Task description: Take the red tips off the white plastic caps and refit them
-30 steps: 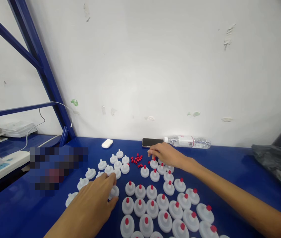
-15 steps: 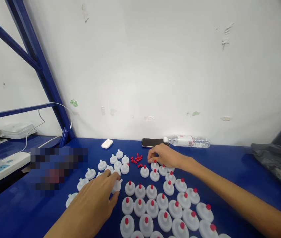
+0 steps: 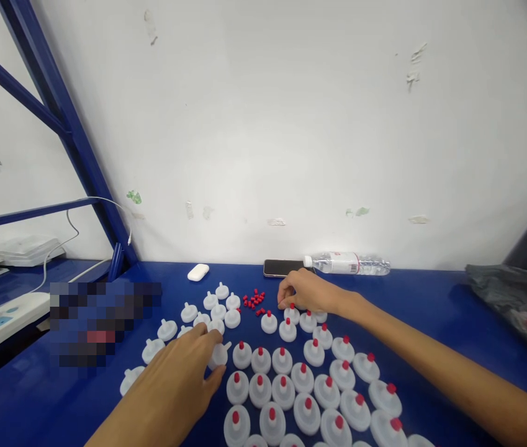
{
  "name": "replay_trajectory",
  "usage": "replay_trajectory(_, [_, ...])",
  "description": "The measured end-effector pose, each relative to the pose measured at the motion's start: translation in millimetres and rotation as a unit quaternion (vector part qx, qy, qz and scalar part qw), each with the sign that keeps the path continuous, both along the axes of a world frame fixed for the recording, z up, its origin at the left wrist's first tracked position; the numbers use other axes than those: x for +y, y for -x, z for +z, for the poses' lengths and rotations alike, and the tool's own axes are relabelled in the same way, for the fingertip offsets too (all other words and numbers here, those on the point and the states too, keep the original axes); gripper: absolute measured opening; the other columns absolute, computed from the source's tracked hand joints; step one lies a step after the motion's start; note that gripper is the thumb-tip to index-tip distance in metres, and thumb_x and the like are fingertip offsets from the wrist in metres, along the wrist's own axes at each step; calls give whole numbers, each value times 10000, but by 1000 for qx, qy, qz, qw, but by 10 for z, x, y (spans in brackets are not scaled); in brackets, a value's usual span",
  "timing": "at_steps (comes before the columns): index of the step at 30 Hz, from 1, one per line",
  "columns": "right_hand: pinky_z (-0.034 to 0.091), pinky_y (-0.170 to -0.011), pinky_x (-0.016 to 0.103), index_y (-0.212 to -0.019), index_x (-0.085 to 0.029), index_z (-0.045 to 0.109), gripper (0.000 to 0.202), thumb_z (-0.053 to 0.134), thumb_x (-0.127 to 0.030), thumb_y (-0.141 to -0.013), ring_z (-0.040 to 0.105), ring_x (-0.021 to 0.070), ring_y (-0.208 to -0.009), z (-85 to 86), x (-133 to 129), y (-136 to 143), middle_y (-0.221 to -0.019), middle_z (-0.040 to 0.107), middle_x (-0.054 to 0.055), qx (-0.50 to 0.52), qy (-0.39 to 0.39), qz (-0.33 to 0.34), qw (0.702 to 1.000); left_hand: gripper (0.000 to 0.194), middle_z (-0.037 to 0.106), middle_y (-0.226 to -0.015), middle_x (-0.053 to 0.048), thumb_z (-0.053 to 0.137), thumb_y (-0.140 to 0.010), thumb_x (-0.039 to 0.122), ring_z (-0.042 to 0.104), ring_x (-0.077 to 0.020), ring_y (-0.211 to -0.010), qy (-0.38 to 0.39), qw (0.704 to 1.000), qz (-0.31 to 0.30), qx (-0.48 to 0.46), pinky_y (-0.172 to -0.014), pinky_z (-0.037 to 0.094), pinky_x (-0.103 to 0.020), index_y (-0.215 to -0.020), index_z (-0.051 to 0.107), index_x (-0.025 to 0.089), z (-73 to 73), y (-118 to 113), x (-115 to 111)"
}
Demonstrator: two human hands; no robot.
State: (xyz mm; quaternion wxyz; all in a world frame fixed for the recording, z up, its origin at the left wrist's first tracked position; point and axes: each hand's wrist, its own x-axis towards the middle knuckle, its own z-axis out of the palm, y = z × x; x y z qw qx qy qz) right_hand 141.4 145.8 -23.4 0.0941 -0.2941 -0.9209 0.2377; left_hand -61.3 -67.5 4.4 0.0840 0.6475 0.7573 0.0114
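One uncapped white disc (image 3: 218, 357) is held in L hand (image 3: 177, 375), rim pinched btwn thumb & fingers, tilted w/ nozzle pointing up & to R; L grip is closed only to disc width. R hand (image 3: 308, 292) is held low over far side of blue worktop (image 3: 431, 323), fingers curled, thumb & index tips close tog.; whether anything is gripped there can't be told. Capped disc (image 3: 292, 315) is seen just below R fingers; contact unclear. Loose red caps (image 3: 254, 300) are scattered btwn the hands, L of R fingertips. Other uncapped discs (image 3: 189, 312) are grouped beyond & L of L hand; red-capped discs (image 3: 283, 391) are set in rough rows centre to R. Phone (image 3: 279, 268) & clear bottle (image 3: 344, 263) are placed nr wall (image 3: 263, 136).
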Motion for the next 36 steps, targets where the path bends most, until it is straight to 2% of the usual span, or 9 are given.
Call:
replay_trajectory(5, [450,-622,257,-766,-194,745,97,707,-245,-839,694,184,-681,65,-60,-16,-735,753,22,20,-16,16,1000,291,699,-1101,-98,465,-891,244,668,-293,-1027,5,1000,2,-18,-892,485,-455,-1079,683,201,19,-2,-20])
replay_trajectory(10, [493,-739,272,-897,-196,726,89,646,-233,-902,717,184,-833,324,-192,-35,-901,776,34,85,-32,5,996,276,732,-1023,-101,513,-853,263,684,-304,-963,2,1000,25,-9,-809,477,-425,-1062,687,216,35,6,-8])
replay_trajectory(14, [531,-776,262,-1013,-230,737,155,687,-327,-902,722,164,-881,579,-448,-24,-949,779,9,147,64,62,985,269,735,-1072,-103,504,-874,300,678,-321,-1011,-32,999,12,-6,-811,468,-421,-1047,697,228,50,-25,8])
replay_trajectory(17, [539,-762,255,-1010,-242,759,170,716,-354,-888,715,159,-893,680,-681,13,-975,775,4,160,108,117,974,305,725,-1124,-85,482,-911,330,678,-304,-1034,-49,999,4,-13,-820,465,-407,-1128,681,252,85,-66,8])
replay_trajectory(23, [480,-666,206,-895,-221,770,54,716,-219,-887,662,101,-750,641,-936,129,-872,766,-29,176,60,139,973,294,706,-1135,-58,492,-930,332,680,-269,-1005,-90,996,-5,-21,-793,452,-367,-1157,670,279,117,-91,4])
replay_trajectory(29, [482,-676,212,-866,-208,783,62,728,-233,-881,667,106,-741,630,-976,161,-841,767,-22,188,68,117,973,262,695,-1034,-31,493,-931,327,682,-242,-897,-95,995,-6,-25,-747,447,-349,-1112,677,285,121,-82,7])
replay_trajectory(36, [510,-694,232,-861,-246,781,49,735,-232,-873,689,127,-760,639,-948,142,-825,760,-31,211,59,100,971,264,675,-1035,-29,475,-942,352,670,-236,-841,-110,993,-9,-28,-699,437,-350,-1120,659,288,178,-116,-1])
